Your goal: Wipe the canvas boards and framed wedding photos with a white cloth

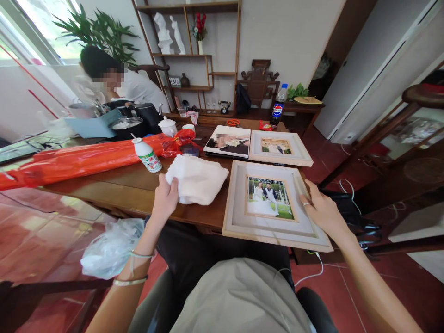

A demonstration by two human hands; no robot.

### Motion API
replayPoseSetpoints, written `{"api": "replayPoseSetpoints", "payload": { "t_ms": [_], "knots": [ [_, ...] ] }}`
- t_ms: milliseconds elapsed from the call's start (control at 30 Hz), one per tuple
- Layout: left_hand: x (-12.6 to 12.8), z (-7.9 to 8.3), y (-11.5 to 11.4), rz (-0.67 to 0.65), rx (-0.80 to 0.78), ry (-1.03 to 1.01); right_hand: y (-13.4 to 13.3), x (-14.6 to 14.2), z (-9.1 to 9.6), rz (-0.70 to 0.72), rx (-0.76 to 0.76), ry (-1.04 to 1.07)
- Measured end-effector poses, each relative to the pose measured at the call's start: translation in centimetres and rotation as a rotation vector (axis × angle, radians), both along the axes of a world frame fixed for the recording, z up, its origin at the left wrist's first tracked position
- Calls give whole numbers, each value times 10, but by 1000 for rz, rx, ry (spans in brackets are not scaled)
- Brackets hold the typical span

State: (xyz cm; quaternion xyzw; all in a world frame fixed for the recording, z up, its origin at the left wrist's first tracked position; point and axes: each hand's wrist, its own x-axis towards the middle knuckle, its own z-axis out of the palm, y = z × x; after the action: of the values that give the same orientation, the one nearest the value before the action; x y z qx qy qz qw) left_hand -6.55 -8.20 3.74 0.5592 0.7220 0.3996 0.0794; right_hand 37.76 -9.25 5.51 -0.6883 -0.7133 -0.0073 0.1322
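The wearer's grey-green shirt [239, 300] is nearest, below the table [114, 182]. The left hand [165, 196], thumb and fingers closed, pinches the left edge of a soft white cloth [197, 180]; right of it, a pale-wood picture frame [270, 227] lies at the table's near edge, with a wide whitish mount and a wedding photo [268, 196]. The right hand [321, 210], fingers partly extended, touches the frame's right edge; whether it grips I cannot tell. Around them: a red-wrapped bundle [86, 159], a white bottle [147, 155] close beside the cloth, a dark-and-white picture [231, 148], a second frame [294, 150] crowding the first from behind
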Motion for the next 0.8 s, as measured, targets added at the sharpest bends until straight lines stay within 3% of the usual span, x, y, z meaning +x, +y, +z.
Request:
{"api": "replayPoseSetpoints", "payload": {
  "t_ms": [167, 367, 467, 600, 700, 800],
  "knots": [
    [-6, 7, -1, -96, -131, 109, 2, -1, -1, -28, -6, -12],
    [-1, 12, -9, 34, 119, 79, 1, -1, -1, -47, -17, -15],
    [-8, 10, -5, -97, 88, -56, 2, -1, -1, -52, -11, -14],
    [-23, 7, 11, -325, 11, -425, 2, 0, -3, -44, 0, -12],
    [-29, 6, 23, -413, -21, -373, 2, 0, -3, -42, -8, -15],
    [-27, 2, 31, -376, -53, -188, 2, -1, -2, -45, -12, -21]
  ]
}}
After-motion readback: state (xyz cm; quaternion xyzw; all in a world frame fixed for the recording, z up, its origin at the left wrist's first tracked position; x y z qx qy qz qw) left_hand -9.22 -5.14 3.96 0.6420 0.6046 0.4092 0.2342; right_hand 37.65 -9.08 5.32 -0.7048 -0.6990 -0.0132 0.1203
